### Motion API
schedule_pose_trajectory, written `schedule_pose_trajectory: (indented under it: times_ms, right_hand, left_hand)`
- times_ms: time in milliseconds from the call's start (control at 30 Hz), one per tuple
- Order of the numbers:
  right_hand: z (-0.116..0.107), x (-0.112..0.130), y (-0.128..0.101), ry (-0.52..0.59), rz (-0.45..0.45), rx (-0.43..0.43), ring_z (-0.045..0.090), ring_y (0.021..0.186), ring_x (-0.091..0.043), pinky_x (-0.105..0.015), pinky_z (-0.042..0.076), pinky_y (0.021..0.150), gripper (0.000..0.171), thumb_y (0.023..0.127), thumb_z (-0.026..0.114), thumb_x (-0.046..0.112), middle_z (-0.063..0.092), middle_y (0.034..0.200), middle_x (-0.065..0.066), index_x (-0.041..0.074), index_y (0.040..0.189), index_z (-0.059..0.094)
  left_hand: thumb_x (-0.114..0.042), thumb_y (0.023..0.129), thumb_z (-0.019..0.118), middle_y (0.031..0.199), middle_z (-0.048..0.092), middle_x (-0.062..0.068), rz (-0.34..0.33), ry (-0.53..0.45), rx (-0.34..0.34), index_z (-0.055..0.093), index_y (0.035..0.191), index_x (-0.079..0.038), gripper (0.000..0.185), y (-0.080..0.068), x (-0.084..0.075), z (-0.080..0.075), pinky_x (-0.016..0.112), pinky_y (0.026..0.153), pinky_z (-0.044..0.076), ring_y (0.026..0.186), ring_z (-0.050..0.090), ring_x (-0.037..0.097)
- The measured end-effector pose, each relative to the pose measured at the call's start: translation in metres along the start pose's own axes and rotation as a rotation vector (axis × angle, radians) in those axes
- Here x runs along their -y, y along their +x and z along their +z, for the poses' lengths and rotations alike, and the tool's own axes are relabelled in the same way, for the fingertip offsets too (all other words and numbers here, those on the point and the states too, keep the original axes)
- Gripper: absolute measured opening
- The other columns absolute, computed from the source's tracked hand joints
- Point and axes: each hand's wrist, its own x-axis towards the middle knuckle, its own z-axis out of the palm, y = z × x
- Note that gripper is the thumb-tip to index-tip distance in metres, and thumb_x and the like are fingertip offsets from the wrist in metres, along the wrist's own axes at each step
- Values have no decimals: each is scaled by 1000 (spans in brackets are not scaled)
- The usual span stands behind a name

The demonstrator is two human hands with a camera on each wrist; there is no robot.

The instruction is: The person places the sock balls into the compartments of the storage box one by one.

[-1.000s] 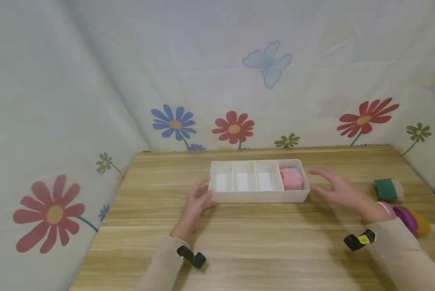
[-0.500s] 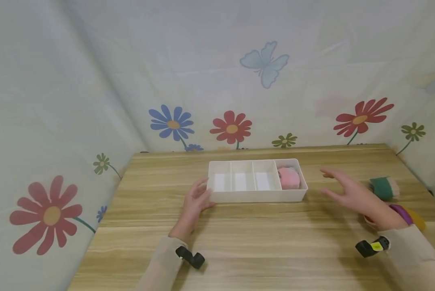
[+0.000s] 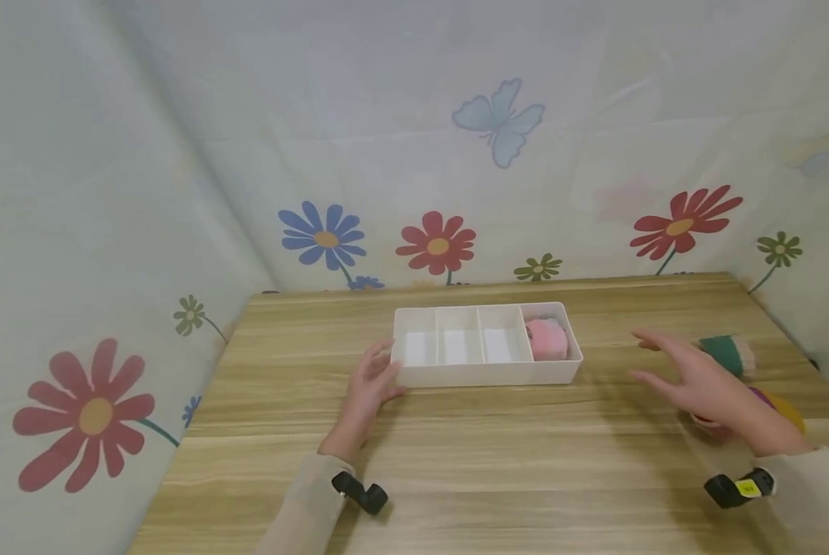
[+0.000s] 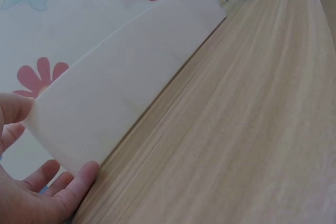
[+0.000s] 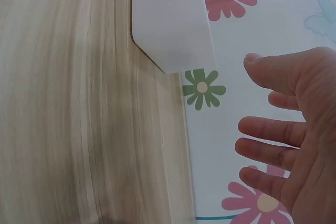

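Fingers of the left hand (image 3: 369,389) touch the organizer tray (image 3: 484,375); right hand (image 3: 706,385) hovers spread, apart.

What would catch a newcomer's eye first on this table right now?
Mid-table sits a white divided tray with a pink rolled item in its rightmost compartment; the other three compartments look empty. The left hand touches the tray's left end, while the right hand hovers open to the tray's right, holding nothing. Beyond it, near the table's right edge, lie a green roll and a purple and yellow bundle.
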Motion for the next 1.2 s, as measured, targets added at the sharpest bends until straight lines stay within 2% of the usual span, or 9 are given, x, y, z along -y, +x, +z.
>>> schedule_pose_trajectory:
  times_ms: [133, 367, 500, 700, 800, 933, 1033, 1200]
  right_hand:
    - [-4, -3, -7, -8, -12, -12, 47, 108, -42, -62, 41, 82, 64, 85, 68, 29, 52, 120, -25, -2, 133, 40]
    - [-9, -9, -17, -9, -65, -58, 51, 104, -39, -55, 43, 78, 60, 82, 72, 20, 56, 116, -23, -4, 129, 44]
    - [-12, -16, -25, 15, -26, -28, 49, 106, -39, -57, 43, 78, 63, 82, 72, 21, 54, 117, -23, -2, 132, 42]
    - [-18, -25, -35, 53, 41, 11, 45, 108, -43, -63, 42, 77, 68, 83, 72, 23, 49, 122, -27, 1, 137, 37]
    - [-18, -28, -39, 8, 43, 1, 48, 103, -41, -58, 46, 74, 70, 81, 73, 25, 48, 123, -26, 1, 136, 37]
    - [-17, -31, -41, -42, 21, -23, 52, 99, -37, -43, 49, 69, 69, 80, 75, 24, 50, 121, -25, -3, 133, 41]
    - [-18, -34, -45, -58, 11, -40, 53, 98, -37, -36, 49, 66, 65, 78, 76, 21, 52, 119, -25, -8, 128, 45]
    - [-18, -42, -52, -90, 6, -40, 54, 95, -38, -38, 49, 67, 64, 73, 80, 18, 53, 115, -25, -9, 121, 48]
  left_hand:
    - [-10, 95, 54, 138, 34, 29, -6, -1, 5, 33, 141, -4, 51, -1, -1, 0, 61, 90, 40, 114, 46, 36]
    - [-9, 95, 53, 139, 32, 29, -8, -1, 17, 32, 141, -4, 51, 0, 0, 1, 62, 91, 39, 119, 41, 40]
    - [-9, 95, 53, 139, 33, 28, -3, -24, 16, 33, 141, -5, 50, 5, 10, -3, 63, 91, 38, 119, 42, 41]
    - [-15, 93, 58, 138, 38, 22, -4, -17, -29, 39, 139, -13, 49, 10, 20, -6, 59, 89, 43, 113, 48, 35]
    - [-18, 91, 61, 136, 41, 19, 1, -8, -46, 42, 137, -14, 50, 10, 21, -7, 57, 87, 45, 111, 50, 33]
    - [-18, 91, 61, 133, 43, 17, 14, 4, -62, 42, 137, -13, 51, 10, 21, -8, 56, 85, 47, 109, 51, 32]
    - [-17, 91, 61, 133, 43, 17, 16, -1, -59, 42, 137, -12, 50, 11, 22, -8, 57, 85, 46, 110, 51, 31]
    - [-14, 93, 58, 135, 39, 20, 3, -3, -29, 38, 139, -9, 50, 5, 13, -3, 58, 88, 44, 112, 48, 30]
